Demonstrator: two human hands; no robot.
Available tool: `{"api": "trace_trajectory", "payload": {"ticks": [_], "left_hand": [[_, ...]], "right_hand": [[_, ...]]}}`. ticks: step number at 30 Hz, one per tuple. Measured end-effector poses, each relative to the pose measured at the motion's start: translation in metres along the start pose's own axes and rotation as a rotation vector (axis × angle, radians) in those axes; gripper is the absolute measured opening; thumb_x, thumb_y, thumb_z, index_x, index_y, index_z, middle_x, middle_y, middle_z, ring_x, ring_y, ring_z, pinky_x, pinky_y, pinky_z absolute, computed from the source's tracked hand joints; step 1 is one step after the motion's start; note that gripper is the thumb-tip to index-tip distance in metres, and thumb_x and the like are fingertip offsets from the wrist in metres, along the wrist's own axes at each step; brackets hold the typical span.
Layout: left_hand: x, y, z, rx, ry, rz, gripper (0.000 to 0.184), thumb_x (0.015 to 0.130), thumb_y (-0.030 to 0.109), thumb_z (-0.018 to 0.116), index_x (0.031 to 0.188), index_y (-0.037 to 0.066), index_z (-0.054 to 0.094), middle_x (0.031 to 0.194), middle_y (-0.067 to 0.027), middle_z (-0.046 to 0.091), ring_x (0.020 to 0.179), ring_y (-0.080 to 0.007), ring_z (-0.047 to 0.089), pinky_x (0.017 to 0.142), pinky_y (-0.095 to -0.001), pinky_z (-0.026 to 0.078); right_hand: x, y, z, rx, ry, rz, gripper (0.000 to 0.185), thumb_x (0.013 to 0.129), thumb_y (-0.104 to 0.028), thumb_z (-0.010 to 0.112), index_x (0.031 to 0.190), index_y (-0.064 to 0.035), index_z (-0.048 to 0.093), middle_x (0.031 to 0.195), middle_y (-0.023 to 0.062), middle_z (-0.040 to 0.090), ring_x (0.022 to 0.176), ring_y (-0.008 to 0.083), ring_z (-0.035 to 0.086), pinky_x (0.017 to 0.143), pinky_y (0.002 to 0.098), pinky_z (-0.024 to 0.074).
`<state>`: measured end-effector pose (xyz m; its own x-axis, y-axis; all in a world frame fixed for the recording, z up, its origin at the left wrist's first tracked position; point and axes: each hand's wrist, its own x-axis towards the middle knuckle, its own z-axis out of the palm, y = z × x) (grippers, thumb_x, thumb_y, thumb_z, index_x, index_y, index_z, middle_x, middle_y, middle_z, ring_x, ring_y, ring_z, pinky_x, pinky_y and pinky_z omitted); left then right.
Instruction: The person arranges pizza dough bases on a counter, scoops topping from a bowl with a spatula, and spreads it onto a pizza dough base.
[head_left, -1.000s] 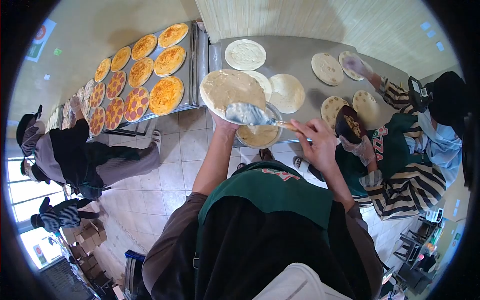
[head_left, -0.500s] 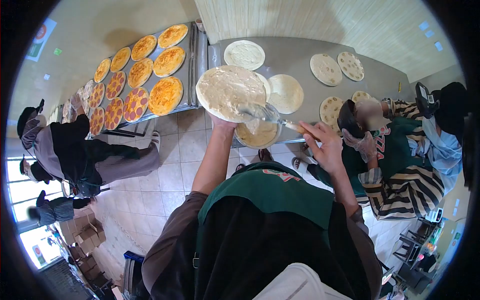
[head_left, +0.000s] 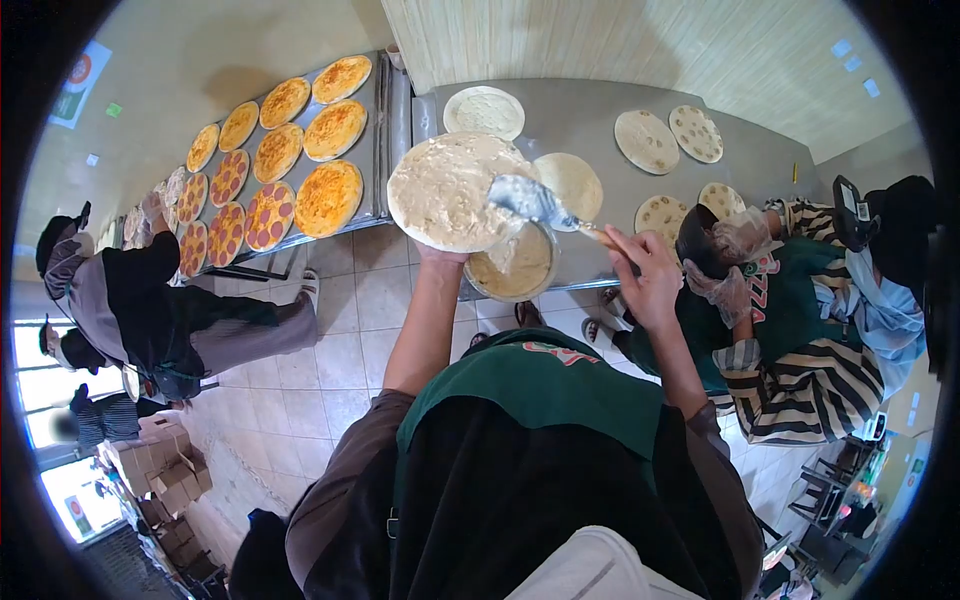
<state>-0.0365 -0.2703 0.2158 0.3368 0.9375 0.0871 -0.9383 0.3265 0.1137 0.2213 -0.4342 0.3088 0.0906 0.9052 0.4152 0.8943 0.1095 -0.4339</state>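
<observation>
My left hand [head_left: 442, 254] supports a round pizza base [head_left: 440, 195] from below, with its fingers mostly hidden underneath. A lumpy, creamy spread covers most of the base's top. In my right hand [head_left: 648, 278], fingers are wrapped round the wooden handle of a spatula [head_left: 540, 200]. Its broad blade, smeared with white cream, lies over the right part of the base; whether it touches cannot be told. Just below the base's right edge is a round bowl [head_left: 510, 268] of similar creamy spread, partly covered by the base. A plain pizza base [head_left: 570, 188] lies behind the spatula.
Another plain base [head_left: 484, 112] and several topped bases [head_left: 660, 222] lie on the metal table [head_left: 590, 110]. On the left, a second table [head_left: 372, 150] carries several cheese and pepperoni pizzas [head_left: 268, 215]. A co-worker [head_left: 790, 320] holds a dark bowl [head_left: 703, 240] at right; another person [head_left: 130, 290] stands left.
The spatula's blade has tipped and now shows a cream-coated face, slightly higher over the base. My right hand has risen a little. The base stays in my left hand.
</observation>
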Motion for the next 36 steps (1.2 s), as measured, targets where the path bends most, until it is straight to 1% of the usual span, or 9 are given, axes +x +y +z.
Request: {"api": "trace_trajectory", "payload": {"ticks": [7, 10, 13, 16, 22, 25, 31, 34, 36], "left_hand": [[-0.011, 0.006, -0.006, -0.018, -0.054, -0.098, 0.069, 0.093, 0.056, 0.041, 0.145, 0.011, 0.036, 0.145, -0.0156, 0.043, 0.130, -0.0372, 0.045, 0.103, -0.0558, 0.043], [-0.018, 0.007, -0.009, 0.055, 0.012, -0.144, 0.069, 0.093, 0.056, 0.043, 0.146, 0.012, 0.036, 0.146, -0.0150, 0.042, 0.131, -0.0367, 0.045, 0.103, -0.0567, 0.043], [-0.022, 0.007, -0.008, 0.130, 0.097, -0.171, 0.069, 0.093, 0.056, 0.044, 0.146, 0.013, 0.036, 0.147, -0.0148, 0.041, 0.131, -0.0364, 0.045, 0.103, -0.0569, 0.043], [-0.023, 0.008, -0.007, 0.132, 0.097, -0.207, 0.069, 0.093, 0.056, 0.044, 0.146, 0.013, 0.036, 0.147, -0.0146, 0.041, 0.131, -0.0362, 0.045, 0.103, -0.0566, 0.043], [-0.026, 0.014, -0.007, 0.122, 0.075, -0.248, 0.069, 0.093, 0.057, 0.044, 0.146, 0.014, 0.036, 0.147, -0.0144, 0.042, 0.130, -0.0360, 0.045, 0.103, -0.0562, 0.043], [-0.032, 0.016, -0.010, 0.124, 0.076, -0.250, 0.069, 0.093, 0.057, 0.044, 0.146, 0.014, 0.036, 0.146, -0.0142, 0.042, 0.130, -0.0358, 0.045, 0.103, -0.0560, 0.043], [-0.041, 0.018, -0.023, 0.131, 0.085, -0.215, 0.068, 0.093, 0.057, 0.044, 0.146, 0.014, 0.036, 0.146, -0.0140, 0.042, 0.130, -0.0355, 0.046, 0.103, -0.0555, 0.043], [-0.043, 0.020, -0.028, 0.126, 0.081, -0.191, 0.068, 0.093, 0.057, 0.045, 0.146, 0.014, 0.036, 0.146, -0.0138, 0.042, 0.130, -0.0354, 0.046, 0.103, -0.0553, 0.043], [-0.043, 0.020, -0.030, 0.125, 0.075, -0.178, 0.068, 0.093, 0.057, 0.045, 0.146, 0.014, 0.036, 0.146, -0.0138, 0.042, 0.130, -0.0353, 0.046, 0.103, -0.0552, 0.043]], "right_hand": [[0.009, 0.011, 0.012, -0.073, 0.052, -0.089, 0.035, 0.084, -0.014, 0.067, 0.118, -0.0216, 0.070, 0.076, 0.0048, 0.050, 0.068, 0.0215, 0.052, 0.061, 0.0321, 0.0435], [0.033, 0.031, 0.025, 0.182, -0.043, 0.121, 0.031, 0.088, -0.016, 0.065, 0.119, -0.0176, 0.069, 0.081, 0.0031, 0.056, 0.073, 0.0173, 0.054, 0.065, 0.0301, 0.0438], [0.060, 0.071, 0.060, 0.648, -0.155, 0.177, 0.029, 0.091, -0.018, 0.063, 0.120, -0.0115, 0.068, 0.090, 0.0019, 0.062, 0.079, 0.0116, 0.054, 0.069, 0.0273, 0.0438], [0.080, 0.077, 0.076, 0.875, -0.266, 0.153, 0.029, 0.092, -0.016, 0.064, 0.119, -0.0072, 0.067, 0.098, 0.0014, 0.064, 0.084, 0.0081, 0.054, 0.074, 0.0243, 0.0435], [0.082, 0.087, 0.076, 0.751, -0.390, 0.086, 0.028, 0.089, -0.013, 0.066, 0.116, -0.0074, 0.069, 0.095, 0.0015, 0.065, 0.085, 0.0100, 0.057, 0.076, 0.0230, 0.0445], [0.073, 0.093, 0.080, 0.677, -0.325, 0.065, 0.029, 0.089, -0.017, 0.067, 0.116, -0.0092, 0.069, 0.089, 0.0018, 0.064, 0.078, 0.0098, 0.057, 0.072, 0.0243, 0.0452], [0.043, 0.098, 0.065, 0.191, -0.344, 0.115, 0.027, 0.089, -0.024, 0.067, 0.114, -0.0127, 0.071, 0.079, 0.0008, 0.063, 0.069, 0.0088, 0.055, 0.066, 0.0257, 0.0452], [0.011, 0.104, 0.079, 0.510, -0.257, 0.399, 0.028, 0.091, -0.023, 0.065, 0.114, -0.0084, 0.070, 0.073, -0.0019, 0.059, 0.068, 0.0086, 0.054, 0.064, 0.0256, 0.0443], [0.005, 0.109, 0.086, 0.823, -0.311, 0.537, 0.030, 0.092, -0.023, 0.064, 0.115, -0.0048, 0.068, 0.072, -0.0030, 0.058, 0.069, 0.0087, 0.053, 0.064, 0.0246, 0.0438]]}}
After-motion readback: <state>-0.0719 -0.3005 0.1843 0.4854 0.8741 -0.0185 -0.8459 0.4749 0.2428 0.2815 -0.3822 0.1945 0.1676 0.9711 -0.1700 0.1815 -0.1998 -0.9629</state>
